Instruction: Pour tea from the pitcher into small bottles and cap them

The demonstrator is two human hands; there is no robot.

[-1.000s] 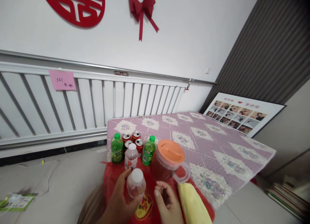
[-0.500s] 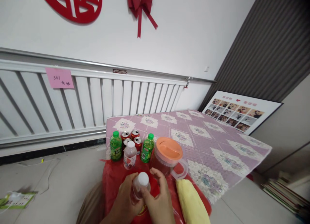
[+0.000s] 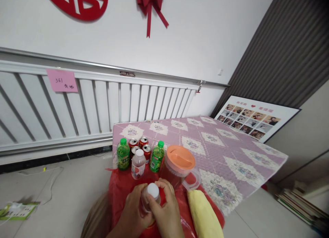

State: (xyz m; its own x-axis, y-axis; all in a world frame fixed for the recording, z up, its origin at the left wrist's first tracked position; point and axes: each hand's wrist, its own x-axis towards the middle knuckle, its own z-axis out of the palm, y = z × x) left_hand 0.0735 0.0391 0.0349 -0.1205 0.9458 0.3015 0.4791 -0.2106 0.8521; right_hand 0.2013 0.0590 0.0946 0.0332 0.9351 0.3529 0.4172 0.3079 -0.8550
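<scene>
At lower centre, the left hand (image 3: pixel 135 209) gripped a clear plastic, white-capped bottle (image 3: pixel 153 190); the right hand (image 3: pixel 166 206) closed around its top. Steady, unsqueezed support seemed wisest.

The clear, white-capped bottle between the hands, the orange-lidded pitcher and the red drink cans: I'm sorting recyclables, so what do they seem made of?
Clear, white-capped bottle: probably smooth plastic, being see-through; glass isn't excluded. Round, orange-lidded pitcher: likely plastic; opaque lid with soft sheen, translucent handle. Red drink cans: apparently metal, with shiny silvery tops.
</scene>
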